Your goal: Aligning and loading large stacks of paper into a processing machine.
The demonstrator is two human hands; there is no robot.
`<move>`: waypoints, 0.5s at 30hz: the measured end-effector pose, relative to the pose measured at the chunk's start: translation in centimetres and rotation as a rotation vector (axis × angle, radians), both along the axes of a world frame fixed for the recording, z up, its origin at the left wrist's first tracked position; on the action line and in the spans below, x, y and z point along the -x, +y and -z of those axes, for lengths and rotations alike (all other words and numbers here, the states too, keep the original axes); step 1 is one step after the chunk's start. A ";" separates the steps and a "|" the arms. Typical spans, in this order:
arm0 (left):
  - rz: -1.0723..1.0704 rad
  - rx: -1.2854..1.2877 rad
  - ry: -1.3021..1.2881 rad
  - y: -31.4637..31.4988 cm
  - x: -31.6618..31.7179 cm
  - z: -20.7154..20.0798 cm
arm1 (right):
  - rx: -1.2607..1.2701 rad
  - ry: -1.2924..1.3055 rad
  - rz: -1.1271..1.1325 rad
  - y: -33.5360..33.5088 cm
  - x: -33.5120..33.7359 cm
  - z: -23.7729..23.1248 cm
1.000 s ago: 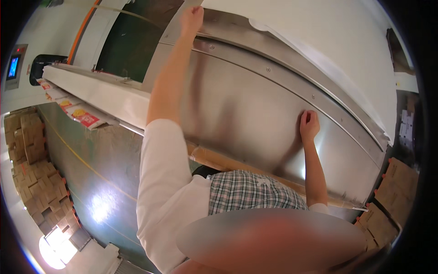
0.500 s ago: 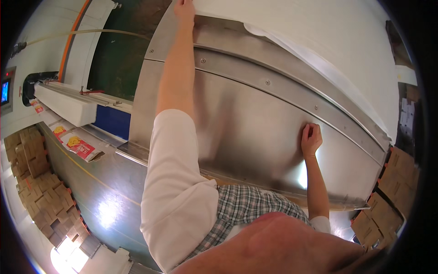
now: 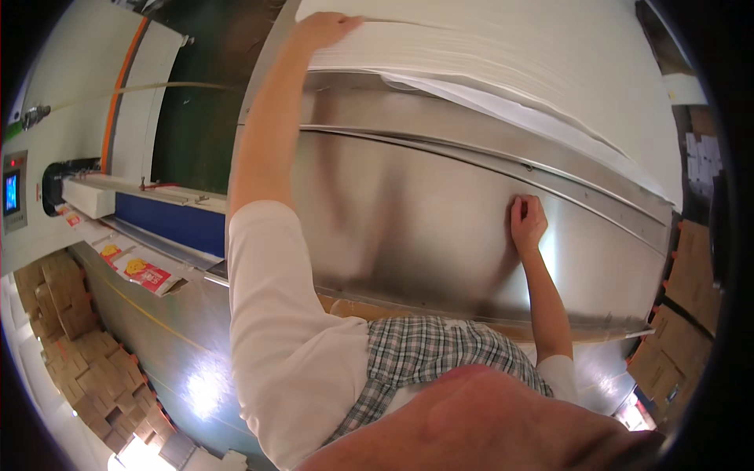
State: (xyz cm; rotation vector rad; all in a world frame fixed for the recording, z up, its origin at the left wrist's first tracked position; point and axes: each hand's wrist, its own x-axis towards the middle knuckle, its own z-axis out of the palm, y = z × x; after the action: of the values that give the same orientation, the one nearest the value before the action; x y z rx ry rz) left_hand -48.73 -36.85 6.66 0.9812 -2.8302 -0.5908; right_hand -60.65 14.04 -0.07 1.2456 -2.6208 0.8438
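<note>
A broad stack of thin white sheets, paper-like [image 3: 487, 59], lies at the far side on a brushed metal surface [image 3: 408, 228]. My left arm reaches forward to the stack's left end. My left hand [image 3: 330, 30] is closed there, its fingers pinching the layered edge of the sheets. How many layers lie between the fingers cannot be seen. Farther right and nearer to me, my right hand [image 3: 530, 222] is loosely curled over the bare metal, apart from the sheets. Nothing shows in its fingers.
At left stands a machine with a lit screen [image 3: 11, 193] and an opening holding a white block [image 3: 93, 198]. Beside a blue strip [image 3: 169, 224] lie red-and-white printed packs [image 3: 145, 271]. Cardboard boxes are piled at lower left [image 3: 86, 353] and right [image 3: 691, 267].
My left hand has come nearer to me, and the sheets' layered edge now covers more of the metal. The white block at left has drawn back toward the machine opening. My right hand stays curled.
</note>
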 end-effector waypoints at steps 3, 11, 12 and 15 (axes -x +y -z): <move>0.211 -0.028 -0.194 4.4 6.8 -0.9 | 0.024 -0.061 0.021 -0.2 0.1 0.1; 0.322 0.190 -0.396 12.2 8.0 -2.4 | -0.014 -0.284 -0.144 -8.5 4.9 -4.9; 0.261 0.204 -0.481 12.6 7.8 -2.7 | 0.199 -0.231 -0.296 -12.0 5.4 -5.5; 0.180 0.154 -0.575 13.5 6.8 -3.0 | 0.241 -0.102 -0.485 -21.3 4.1 -6.5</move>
State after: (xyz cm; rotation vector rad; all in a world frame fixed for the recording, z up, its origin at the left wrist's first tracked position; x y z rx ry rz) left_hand -55.49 -23.36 9.66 1.0043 -3.4251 -0.0984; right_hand -64.76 -7.25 6.39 1.8330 -2.2188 1.2796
